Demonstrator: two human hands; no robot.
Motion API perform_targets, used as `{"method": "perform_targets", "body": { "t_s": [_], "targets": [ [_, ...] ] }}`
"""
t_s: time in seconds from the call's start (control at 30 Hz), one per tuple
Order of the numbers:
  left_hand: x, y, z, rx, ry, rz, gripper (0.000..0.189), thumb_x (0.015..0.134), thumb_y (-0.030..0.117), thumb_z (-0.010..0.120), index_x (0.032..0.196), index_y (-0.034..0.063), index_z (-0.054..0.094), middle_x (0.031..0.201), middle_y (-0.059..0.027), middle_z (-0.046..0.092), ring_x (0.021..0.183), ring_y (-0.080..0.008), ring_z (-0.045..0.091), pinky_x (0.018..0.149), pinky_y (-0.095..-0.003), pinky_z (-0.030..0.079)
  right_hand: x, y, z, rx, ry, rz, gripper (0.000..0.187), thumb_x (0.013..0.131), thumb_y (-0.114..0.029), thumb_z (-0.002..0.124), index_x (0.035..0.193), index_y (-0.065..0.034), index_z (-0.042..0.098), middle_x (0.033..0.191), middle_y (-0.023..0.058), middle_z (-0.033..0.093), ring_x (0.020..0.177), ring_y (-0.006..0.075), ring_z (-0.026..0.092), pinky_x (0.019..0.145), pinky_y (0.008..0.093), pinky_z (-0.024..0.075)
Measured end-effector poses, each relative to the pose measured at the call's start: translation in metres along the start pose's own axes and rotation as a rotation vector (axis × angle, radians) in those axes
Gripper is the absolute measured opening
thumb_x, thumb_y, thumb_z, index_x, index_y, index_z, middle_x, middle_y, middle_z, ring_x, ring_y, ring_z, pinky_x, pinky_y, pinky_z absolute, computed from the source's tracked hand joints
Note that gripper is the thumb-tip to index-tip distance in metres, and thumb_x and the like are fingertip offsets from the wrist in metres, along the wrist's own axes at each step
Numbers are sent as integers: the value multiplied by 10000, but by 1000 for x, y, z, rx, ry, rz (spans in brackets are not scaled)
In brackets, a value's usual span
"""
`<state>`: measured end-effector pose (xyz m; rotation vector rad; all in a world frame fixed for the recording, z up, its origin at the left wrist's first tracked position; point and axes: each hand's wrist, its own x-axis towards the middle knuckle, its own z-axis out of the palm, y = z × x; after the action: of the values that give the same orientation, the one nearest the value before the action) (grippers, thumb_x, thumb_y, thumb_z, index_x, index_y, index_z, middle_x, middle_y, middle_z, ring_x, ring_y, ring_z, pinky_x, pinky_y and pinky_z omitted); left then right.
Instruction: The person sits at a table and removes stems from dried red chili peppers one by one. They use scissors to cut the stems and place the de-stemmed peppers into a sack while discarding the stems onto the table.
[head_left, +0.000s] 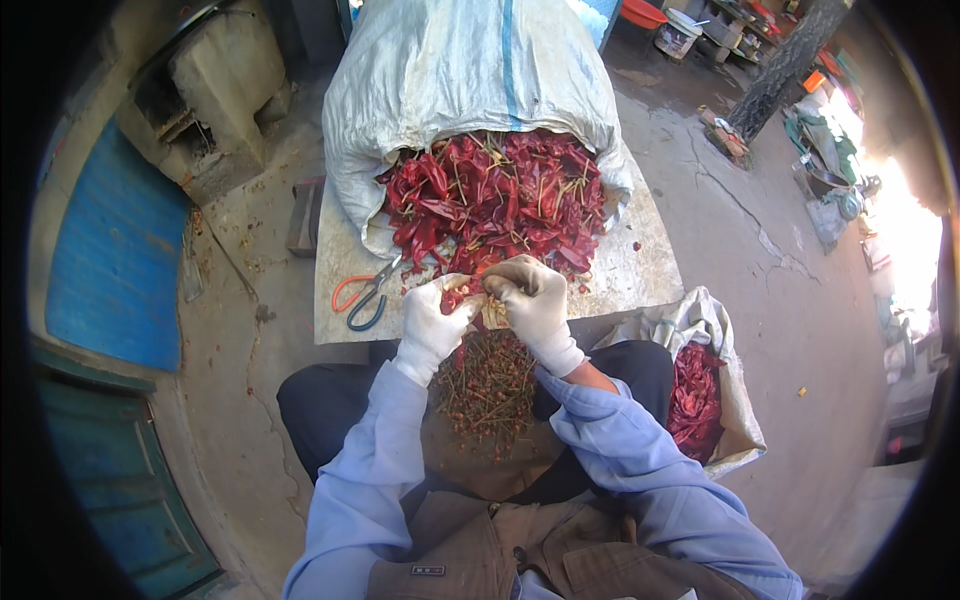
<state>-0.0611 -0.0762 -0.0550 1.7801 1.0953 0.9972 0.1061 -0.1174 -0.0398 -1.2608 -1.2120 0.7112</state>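
My left hand (433, 322), in a white knit glove, pinches a dried red chili pepper (452, 300) above the near edge of a pale board (649, 255). Close beside it, my gloved right hand (536, 307) has its thumb and fingers closed at the pepper's other side; the fingertips hide the exact hold. Just beyond both hands, a heap of dried red peppers (487, 199) with stems spills from the mouth of a large white woven sack (420, 90). Left of my left hand lies a pair of scissors (367, 298) with one orange and one dark handle.
Below, between my knees, is a pile of pepper stems (487, 394). An upright white sack (739, 427) by my right knee holds red pepper pieces (696, 405). A tree trunk (784, 71) rises at far right; a masonry stove (225, 82) stands at far left.
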Motion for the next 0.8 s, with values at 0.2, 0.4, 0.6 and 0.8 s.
{"method": "perform_targets", "body": {
  "t_s": [0.2,0.4,0.6,0.8],
  "targets": [
    [-3,3,-10,49,-100,251,324,787,96,822,1065,-38,724,999,-198,755,904,-288,752,805,-348,585,-11,30,-8,816,-16,635,171,914,-64,723,1035,42,666,885,74,697,646,170,631,695,332,578],
    [-6,0,-13,41,-144,336,301,785,78,824,1038,-47,719,902,-149,752,820,-252,747,723,-322,569,-24,31,-14,764,-52,660,159,922,-70,716,1019,49,677,902,86,705,724,165,663,716,320,601],
    [-11,4,-11,-301,-284,-190,369,854,129,812,1142,-69,695,845,-69,745,712,-89,669,627,-242,514,-29,2,-14,463,-79,448,236,941,-96,722,1103,73,690,972,99,734,832,157,690,781,314,577],
    [-9,12,-9,-216,-372,-290,376,876,162,799,1157,-67,700,871,-86,756,745,-102,670,664,-260,523,-25,-9,-18,-138,-106,52,144,870,-15,721,996,52,742,934,110,738,840,180,697,795,316,551]
  ]
}}
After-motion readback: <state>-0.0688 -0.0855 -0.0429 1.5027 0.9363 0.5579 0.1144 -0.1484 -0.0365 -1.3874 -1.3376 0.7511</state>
